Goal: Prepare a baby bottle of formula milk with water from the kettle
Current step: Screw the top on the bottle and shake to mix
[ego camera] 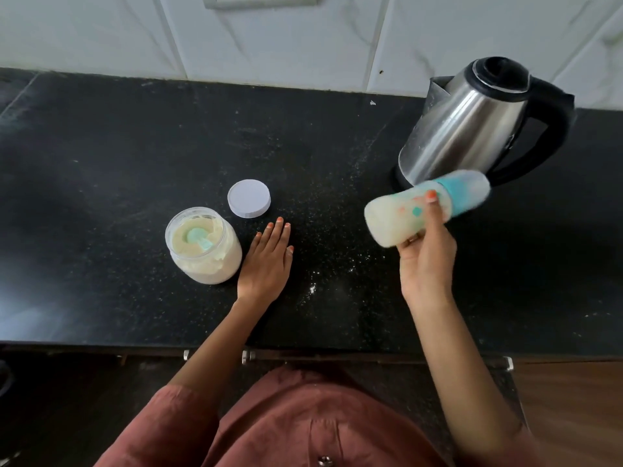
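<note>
My right hand [426, 254] grips a baby bottle [397, 217] in the air, tilted almost on its side with its teal collar and clear cap pointing right; the bottle holds milky liquid and looks motion-blurred. Just behind it stands the steel kettle [468, 126] with a black handle and lid. My left hand [268, 261] rests flat on the black counter [101, 156], fingers straight. Left of that hand stands the open jar of formula powder [209, 261] with a teal scoop [199, 239] lying in the powder. The jar's white lid [248, 198] lies on the counter behind it.
Spilled powder specks [312, 288] dot the counter between my hands. A white tiled wall [303, 38] runs along the back. The counter's front edge [135, 345] is close to my body, with cabinet handles below it.
</note>
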Motion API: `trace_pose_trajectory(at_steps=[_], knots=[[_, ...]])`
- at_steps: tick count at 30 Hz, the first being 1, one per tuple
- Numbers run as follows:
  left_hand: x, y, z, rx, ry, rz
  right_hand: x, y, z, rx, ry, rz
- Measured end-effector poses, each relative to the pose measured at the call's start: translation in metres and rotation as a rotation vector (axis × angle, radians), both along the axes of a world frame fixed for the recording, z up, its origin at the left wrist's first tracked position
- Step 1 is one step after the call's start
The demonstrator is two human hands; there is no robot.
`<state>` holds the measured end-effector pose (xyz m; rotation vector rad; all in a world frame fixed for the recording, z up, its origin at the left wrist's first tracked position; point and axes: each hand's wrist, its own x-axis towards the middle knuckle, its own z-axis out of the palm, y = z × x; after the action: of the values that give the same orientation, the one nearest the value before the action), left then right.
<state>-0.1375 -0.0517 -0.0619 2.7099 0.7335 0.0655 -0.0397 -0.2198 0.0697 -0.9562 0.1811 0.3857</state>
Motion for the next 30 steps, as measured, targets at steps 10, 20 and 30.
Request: trace_pose_trajectory(at_steps=[10, 20, 30], knots=[[0.0, -0.001, 0.001, 0.002, 0.005, -0.004, 0.0, -0.001, -0.005, -0.027, 0.099, 0.053], [-0.001, 0.0, 0.0, -0.001, 0.001, -0.007, -0.004, -0.002, -0.008, -0.057, 0.057, 0.129], [0.0, 0.0, 0.0, 0.001, -0.008, -0.007, -0.019, 0.0, -0.009, -0.116, 0.015, 0.292]])
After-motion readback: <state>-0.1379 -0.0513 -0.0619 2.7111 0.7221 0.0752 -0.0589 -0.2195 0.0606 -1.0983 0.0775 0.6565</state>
